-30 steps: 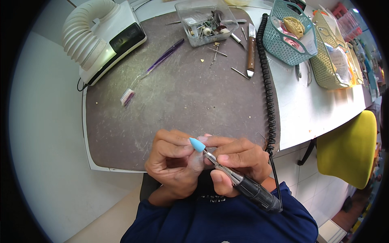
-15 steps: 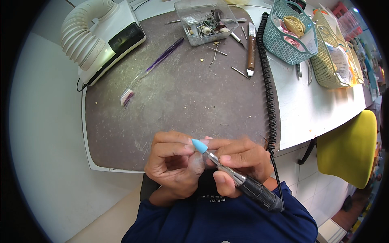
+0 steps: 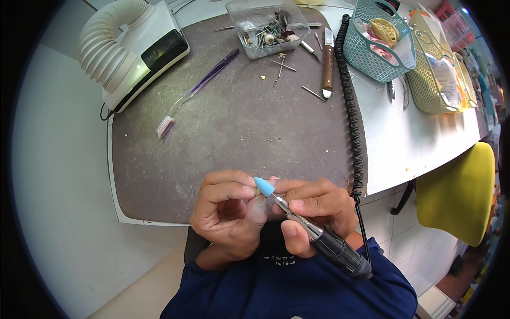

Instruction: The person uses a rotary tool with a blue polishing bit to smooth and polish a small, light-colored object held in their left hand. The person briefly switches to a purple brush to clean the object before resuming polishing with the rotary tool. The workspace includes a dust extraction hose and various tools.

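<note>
Gripping a black-and-silver rotary handpiece in the right hand, with fingers wrapped round its metal neck. Tipped with a light-blue cone bit, right at the fingertips of the left hand, over the near part of the brown mat. Pinching a tiny yellowish piece in the left, with fingers drawn together; mostly hidden, too small to identify. Farther up the mat: purple toothbrush, wooden-handled knife, clear box of bits.
</note>
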{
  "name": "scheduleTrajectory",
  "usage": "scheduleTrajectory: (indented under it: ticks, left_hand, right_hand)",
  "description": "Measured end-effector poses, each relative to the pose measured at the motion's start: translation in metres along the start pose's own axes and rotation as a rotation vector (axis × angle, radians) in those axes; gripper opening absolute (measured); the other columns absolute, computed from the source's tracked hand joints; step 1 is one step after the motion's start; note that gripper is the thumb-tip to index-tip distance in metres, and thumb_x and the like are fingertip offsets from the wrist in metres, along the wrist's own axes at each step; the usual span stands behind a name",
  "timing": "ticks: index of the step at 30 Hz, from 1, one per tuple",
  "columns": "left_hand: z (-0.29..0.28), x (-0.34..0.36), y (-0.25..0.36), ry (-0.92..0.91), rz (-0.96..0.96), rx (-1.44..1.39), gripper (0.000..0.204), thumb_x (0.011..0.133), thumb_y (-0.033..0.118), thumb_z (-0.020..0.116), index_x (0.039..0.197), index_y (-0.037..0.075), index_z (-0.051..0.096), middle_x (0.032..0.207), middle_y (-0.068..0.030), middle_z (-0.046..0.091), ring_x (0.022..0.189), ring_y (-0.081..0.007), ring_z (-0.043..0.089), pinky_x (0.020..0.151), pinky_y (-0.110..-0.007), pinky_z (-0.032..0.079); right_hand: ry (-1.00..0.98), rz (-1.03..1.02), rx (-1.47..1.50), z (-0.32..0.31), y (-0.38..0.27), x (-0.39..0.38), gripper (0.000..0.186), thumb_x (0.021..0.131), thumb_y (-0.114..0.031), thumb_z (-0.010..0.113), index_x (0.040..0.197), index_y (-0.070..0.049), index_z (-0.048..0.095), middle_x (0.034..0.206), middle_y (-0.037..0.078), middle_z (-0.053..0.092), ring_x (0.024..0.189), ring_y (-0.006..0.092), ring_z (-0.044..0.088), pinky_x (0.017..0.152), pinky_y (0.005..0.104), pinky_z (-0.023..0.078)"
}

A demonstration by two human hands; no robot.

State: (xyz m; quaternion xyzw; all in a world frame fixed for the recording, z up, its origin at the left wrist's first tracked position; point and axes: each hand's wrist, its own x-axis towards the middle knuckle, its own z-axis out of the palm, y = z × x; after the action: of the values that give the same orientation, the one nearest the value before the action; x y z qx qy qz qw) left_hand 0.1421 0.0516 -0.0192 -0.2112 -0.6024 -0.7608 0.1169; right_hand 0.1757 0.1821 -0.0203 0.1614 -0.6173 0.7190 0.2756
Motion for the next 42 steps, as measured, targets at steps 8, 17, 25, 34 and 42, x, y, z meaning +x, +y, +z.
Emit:
scheduleTrajectory:
  ticks: [8, 17, 25, 34, 42]
  left_hand:
    - [0.008, 0.0, 0.001, 0.047, -0.012, 0.102, 0.02, 0.084, 0.0, 0.07, 0.097, 0.002, 0.055, 0.1, -0.0123, 0.058, 0.084, -0.0141, 0.062, 0.076, -0.028, 0.054]
    - [0.002, -0.001, -0.001, -0.014, 0.098, 0.13, 0.027, 0.078, -0.011, 0.072, 0.099, -0.001, 0.058, 0.101, -0.0158, 0.059, 0.085, -0.0184, 0.065, 0.076, -0.03, 0.06]
    - [0.004, -0.003, -0.007, 0.01, 0.181, 0.187, 0.028, 0.076, -0.01, 0.075, 0.098, -0.001, 0.06, 0.1, -0.0159, 0.062, 0.084, -0.0227, 0.068, 0.073, -0.03, 0.061]
    - [0.004, -0.002, -0.007, -0.001, 0.242, 0.272, 0.028, 0.076, -0.007, 0.078, 0.096, 0.0, 0.06, 0.099, -0.0158, 0.064, 0.085, -0.0238, 0.069, 0.071, -0.031, 0.061]
    - [0.002, -0.002, -0.004, -0.008, 0.247, 0.327, 0.025, 0.076, -0.006, 0.078, 0.093, 0.0, 0.061, 0.099, -0.0153, 0.064, 0.085, -0.0243, 0.069, 0.072, -0.032, 0.061]
  right_hand:
    - [0.037, 0.026, 0.054, -0.002, 0.002, 0.0, 0.031, 0.079, 0.001, 0.072, 0.105, 0.003, 0.056, 0.091, 0.02, 0.065, 0.094, 0.0361, 0.071, 0.086, 0.0488, 0.058]
    - [0.039, 0.001, 0.042, -0.002, 0.0, 0.0, 0.031, 0.077, 0.0, 0.074, 0.102, 0.006, 0.056, 0.088, 0.019, 0.065, 0.093, 0.0362, 0.071, 0.086, 0.0488, 0.058]
    - [0.085, 0.014, 0.078, -0.002, 0.003, -0.003, 0.028, 0.078, -0.002, 0.072, 0.1, 0.005, 0.057, 0.088, 0.02, 0.066, 0.093, 0.0382, 0.071, 0.086, 0.0497, 0.058]
    - [0.076, -0.02, 0.073, -0.001, 0.005, -0.002, 0.027, 0.078, -0.001, 0.072, 0.101, 0.005, 0.058, 0.086, 0.019, 0.065, 0.093, 0.0386, 0.071, 0.087, 0.0522, 0.057]
    - [0.046, 0.009, 0.074, -0.002, 0.0, 0.0, 0.027, 0.079, -0.001, 0.072, 0.101, 0.004, 0.058, 0.086, 0.018, 0.065, 0.092, 0.0371, 0.071, 0.089, 0.0527, 0.056]
